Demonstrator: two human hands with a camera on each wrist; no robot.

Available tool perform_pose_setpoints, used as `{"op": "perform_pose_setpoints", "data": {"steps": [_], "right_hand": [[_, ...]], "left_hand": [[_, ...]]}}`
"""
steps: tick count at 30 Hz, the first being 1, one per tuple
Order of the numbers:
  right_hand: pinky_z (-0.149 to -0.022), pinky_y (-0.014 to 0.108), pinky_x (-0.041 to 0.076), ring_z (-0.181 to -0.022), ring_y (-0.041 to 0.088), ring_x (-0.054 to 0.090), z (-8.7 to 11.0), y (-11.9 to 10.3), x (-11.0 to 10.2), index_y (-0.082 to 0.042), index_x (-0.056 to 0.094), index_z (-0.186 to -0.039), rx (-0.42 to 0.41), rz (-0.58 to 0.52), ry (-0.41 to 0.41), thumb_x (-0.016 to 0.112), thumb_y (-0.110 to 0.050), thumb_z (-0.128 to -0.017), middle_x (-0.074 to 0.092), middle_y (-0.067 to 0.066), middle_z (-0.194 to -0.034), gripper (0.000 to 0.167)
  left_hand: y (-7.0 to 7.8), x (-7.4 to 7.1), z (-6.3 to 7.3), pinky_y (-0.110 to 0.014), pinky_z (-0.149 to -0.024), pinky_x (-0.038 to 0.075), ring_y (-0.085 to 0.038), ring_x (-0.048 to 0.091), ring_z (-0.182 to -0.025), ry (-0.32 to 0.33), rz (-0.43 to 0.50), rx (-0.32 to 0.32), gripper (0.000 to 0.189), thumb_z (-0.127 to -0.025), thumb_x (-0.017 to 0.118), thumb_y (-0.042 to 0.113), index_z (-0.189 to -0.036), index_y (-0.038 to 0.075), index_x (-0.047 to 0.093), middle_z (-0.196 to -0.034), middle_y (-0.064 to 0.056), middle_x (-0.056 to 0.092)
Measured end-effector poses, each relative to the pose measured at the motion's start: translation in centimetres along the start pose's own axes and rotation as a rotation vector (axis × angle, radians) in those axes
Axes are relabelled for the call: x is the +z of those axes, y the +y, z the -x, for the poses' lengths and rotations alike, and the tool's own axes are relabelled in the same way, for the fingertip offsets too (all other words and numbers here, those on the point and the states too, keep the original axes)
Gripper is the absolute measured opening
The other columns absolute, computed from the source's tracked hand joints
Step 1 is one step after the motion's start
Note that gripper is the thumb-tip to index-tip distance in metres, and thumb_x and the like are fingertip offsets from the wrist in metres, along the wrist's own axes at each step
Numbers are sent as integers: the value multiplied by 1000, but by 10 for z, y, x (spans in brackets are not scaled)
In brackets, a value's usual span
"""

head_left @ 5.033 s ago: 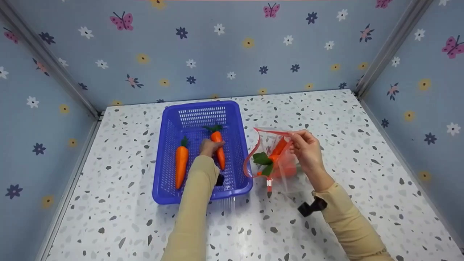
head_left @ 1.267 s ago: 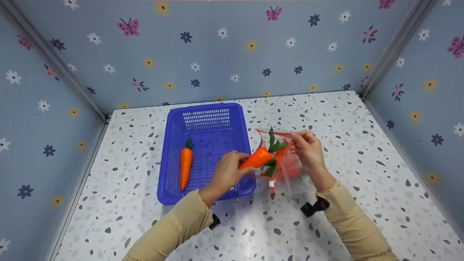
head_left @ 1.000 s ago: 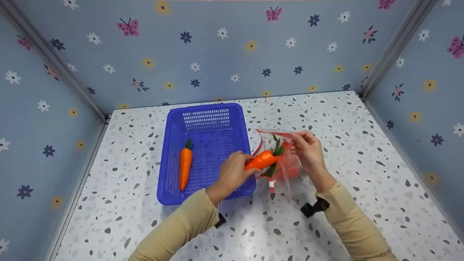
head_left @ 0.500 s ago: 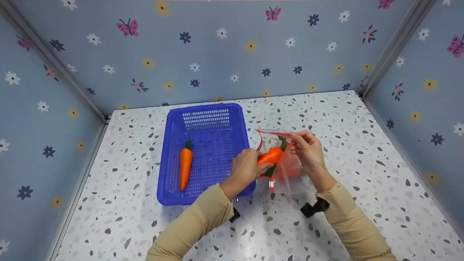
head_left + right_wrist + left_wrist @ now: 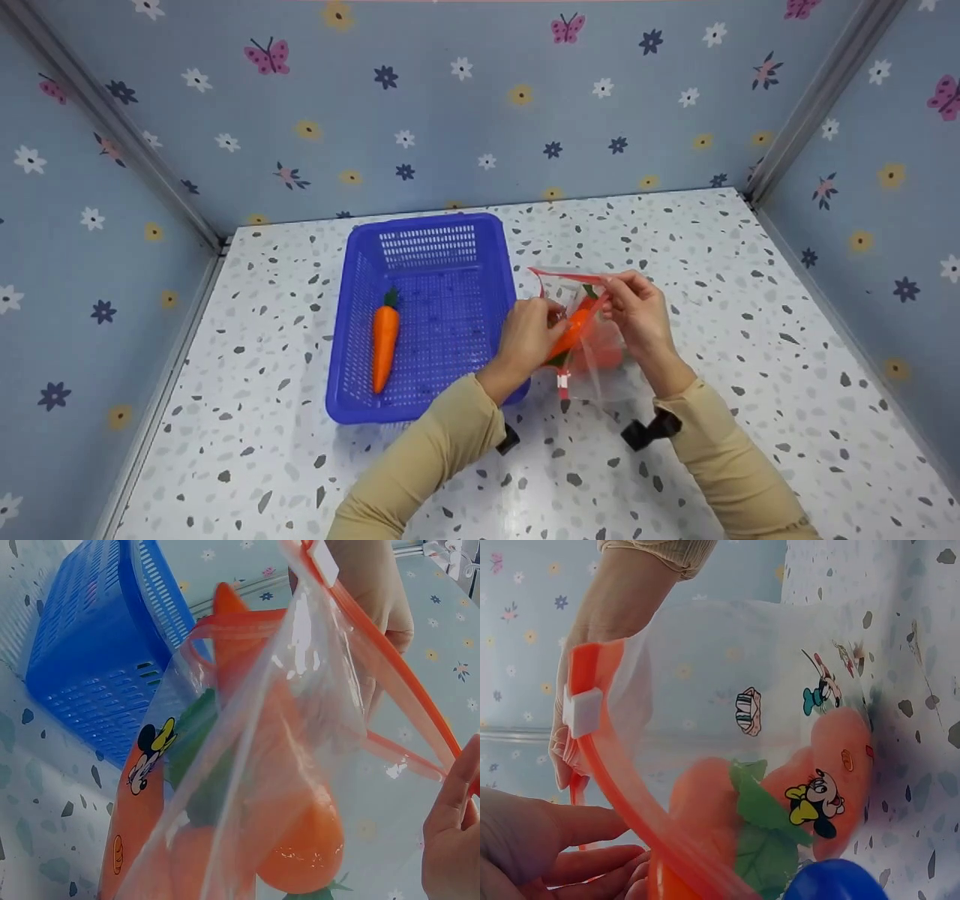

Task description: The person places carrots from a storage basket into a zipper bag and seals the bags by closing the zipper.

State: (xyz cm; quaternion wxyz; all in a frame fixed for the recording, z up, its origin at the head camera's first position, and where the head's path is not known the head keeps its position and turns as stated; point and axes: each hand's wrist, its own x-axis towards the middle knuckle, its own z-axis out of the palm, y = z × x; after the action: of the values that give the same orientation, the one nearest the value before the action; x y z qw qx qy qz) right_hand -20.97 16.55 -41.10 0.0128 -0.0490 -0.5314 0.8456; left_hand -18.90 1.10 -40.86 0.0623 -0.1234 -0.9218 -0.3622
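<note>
My right hand (image 5: 637, 307) pinches the red zip edge of a clear zip bag (image 5: 697, 675), keeping its mouth spread. Leaning in that mouth is an orange carrot (image 5: 574, 330), leaf end inward, its narrow tip above the rim in the right wrist view. My left hand (image 5: 525, 334) is at the mouth beside this carrot, fingers loosely extended and not wrapped round it. Through the printed plastic, more carrots (image 5: 840, 750) and green leaves (image 5: 769, 855) show. A white slider (image 5: 583, 712) sits on the zip. One carrot (image 5: 385, 341) lies in the blue basket (image 5: 427, 220).
The basket stands just left of the bag on a white speckled table (image 5: 262, 300). Flower-patterned panels (image 5: 480, 105) enclose the table at the back and both sides. Black straps with small cameras (image 5: 651, 429) are on the wrists.
My left hand picked a carrot from the basket, carried it right and put it leaf-first into the bag mouth, then loosened its hold. My right hand stayed on the bag edge.
</note>
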Motion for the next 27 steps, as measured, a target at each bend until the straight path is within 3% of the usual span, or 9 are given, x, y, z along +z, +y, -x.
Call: {"op": "perform_pose_setpoints", "data": {"steps": [11, 20, 27], "right_hand": [[-46, 20, 45, -48, 12, 49, 0, -2, -1, -8, 60, -75, 41, -1, 9, 57, -5, -86, 54, 6, -66, 11], [-46, 19, 45, -48, 12, 49, 0, -3, -1, -8, 61, -76, 60, 0, 21, 57, -5, -85, 54, 6, -66, 10], [-46, 20, 44, -48, 13, 49, 0, -2, -2, -7, 60, -77, 43, 2, 14, 58, -6, -85, 54, 7, -67, 8]], "left_hand": [[-6, -7, 10, -22, -63, 46, -10, 55, -69, 30, 14, -37, 11, -80, 65, 14, -87, 6, 70, -81, -2, 65], [-25, -20, 25, -23, -64, 47, -14, 57, -71, 95, 22, 65, 12, -81, 63, 10, -89, 2, 68, -81, -5, 63], [-53, -26, 37, -30, -78, 46, -20, 55, -86, 137, -9, 153, 19, -81, 64, 10, -96, 0, 64, -90, -8, 59]]}}
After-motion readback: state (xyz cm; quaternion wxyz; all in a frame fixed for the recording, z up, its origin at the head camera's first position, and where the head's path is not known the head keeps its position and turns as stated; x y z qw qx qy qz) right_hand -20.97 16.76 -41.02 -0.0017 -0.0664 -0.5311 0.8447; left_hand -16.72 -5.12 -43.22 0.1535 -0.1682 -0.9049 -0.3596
